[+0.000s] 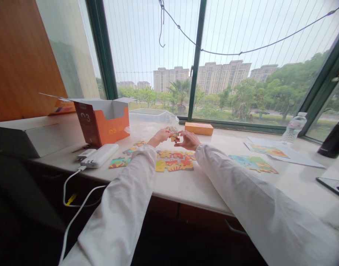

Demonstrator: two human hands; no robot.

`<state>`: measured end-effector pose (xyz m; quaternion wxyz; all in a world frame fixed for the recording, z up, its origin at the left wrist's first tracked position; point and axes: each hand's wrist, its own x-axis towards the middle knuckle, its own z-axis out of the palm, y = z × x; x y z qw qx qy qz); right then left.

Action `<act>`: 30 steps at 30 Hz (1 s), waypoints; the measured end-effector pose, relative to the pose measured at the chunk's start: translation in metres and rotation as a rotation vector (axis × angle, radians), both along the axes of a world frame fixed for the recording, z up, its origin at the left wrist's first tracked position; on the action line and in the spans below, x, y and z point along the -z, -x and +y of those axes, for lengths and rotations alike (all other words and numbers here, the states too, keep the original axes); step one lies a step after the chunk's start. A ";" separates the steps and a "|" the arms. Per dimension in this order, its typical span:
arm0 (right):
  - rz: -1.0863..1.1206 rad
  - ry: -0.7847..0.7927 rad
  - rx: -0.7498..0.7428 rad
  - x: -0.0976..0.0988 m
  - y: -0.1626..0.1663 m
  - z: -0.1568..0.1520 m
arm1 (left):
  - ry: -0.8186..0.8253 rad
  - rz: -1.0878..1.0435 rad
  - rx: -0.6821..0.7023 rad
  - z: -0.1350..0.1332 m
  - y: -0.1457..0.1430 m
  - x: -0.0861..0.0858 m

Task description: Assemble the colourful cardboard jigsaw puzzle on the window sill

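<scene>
Over the far part of the counter, my left hand (159, 137) and my right hand (189, 140) meet at a small yellow jigsaw puzzle piece (175, 137). My left fingers are closed at its left side, and my right thumb and fingers grip its right side. Just behind it shows something pale and speckled, too small to make out. Below my hands lie joined puzzle pieces (180, 165) in yellow, red and orange. More loose pieces (119, 162) lie to the left, partly covered by my left sleeve. A blue and green puzzle section (254, 163) rests beyond my right sleeve.
An open orange box (112, 125) stands at the left, with a white power bank (100, 156) and cables before it. Behind are a clear plastic container (148, 115) and a small orange box (199, 128). Papers (302, 159), a water bottle (294, 128) and a phone (332, 185) are at right.
</scene>
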<state>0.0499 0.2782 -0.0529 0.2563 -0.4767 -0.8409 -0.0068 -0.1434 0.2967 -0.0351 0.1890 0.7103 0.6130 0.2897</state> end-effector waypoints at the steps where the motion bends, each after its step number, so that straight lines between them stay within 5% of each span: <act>1: 0.008 0.001 -0.015 0.001 -0.006 0.000 | 0.005 -0.051 0.052 -0.002 -0.003 0.001; 9: 0.067 -0.117 -0.137 -0.003 -0.066 -0.022 | 0.062 -0.231 0.244 -0.020 -0.041 0.005; 18: 0.086 -0.051 -0.092 0.003 -0.147 -0.070 | -0.185 -0.202 0.477 -0.056 -0.113 0.016; 23: 0.108 -0.031 -0.104 0.018 -0.168 -0.074 | -0.187 -0.149 0.598 -0.069 -0.122 0.022; 30: 0.083 -0.012 -0.125 0.008 -0.189 -0.067 | -0.250 -0.015 0.694 -0.070 -0.131 0.006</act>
